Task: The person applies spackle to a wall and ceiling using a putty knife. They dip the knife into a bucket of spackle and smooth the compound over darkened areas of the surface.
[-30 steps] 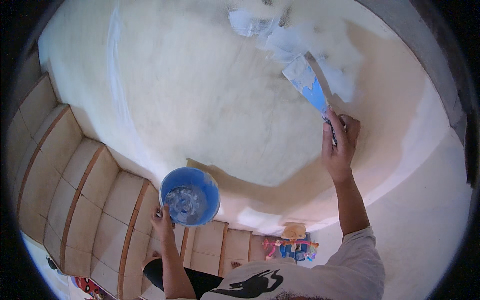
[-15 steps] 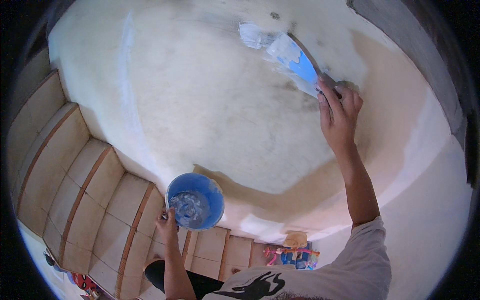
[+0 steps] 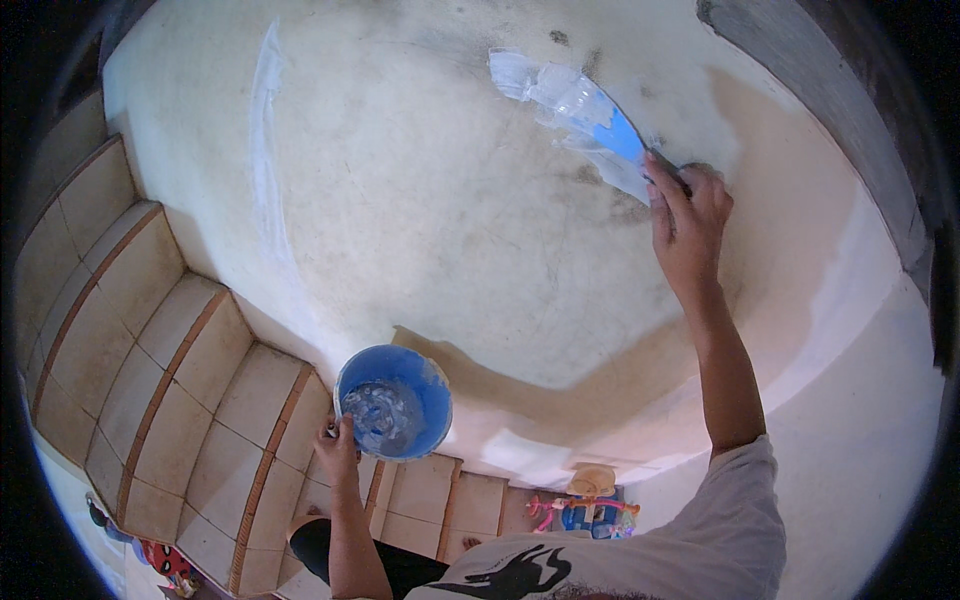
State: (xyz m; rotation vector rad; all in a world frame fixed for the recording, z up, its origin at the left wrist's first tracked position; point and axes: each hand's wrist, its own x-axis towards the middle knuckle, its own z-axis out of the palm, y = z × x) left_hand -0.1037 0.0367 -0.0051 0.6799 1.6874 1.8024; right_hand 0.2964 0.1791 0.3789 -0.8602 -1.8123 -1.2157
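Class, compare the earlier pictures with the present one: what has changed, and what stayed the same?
The right hand has moved up and slightly left along the wall, bringing the scraper nearer the upper-left end of the white patch. Nothing was taken hold of or let go. The left hand still holds the blue bucket.

Wearing a pale grey-white shirt (image 3: 680, 540) with loose short sleeve (image 3: 742, 480), black curvy print (image 3: 515, 572), black legwear (image 3: 410, 570); forearms (image 3: 352, 535) bare.
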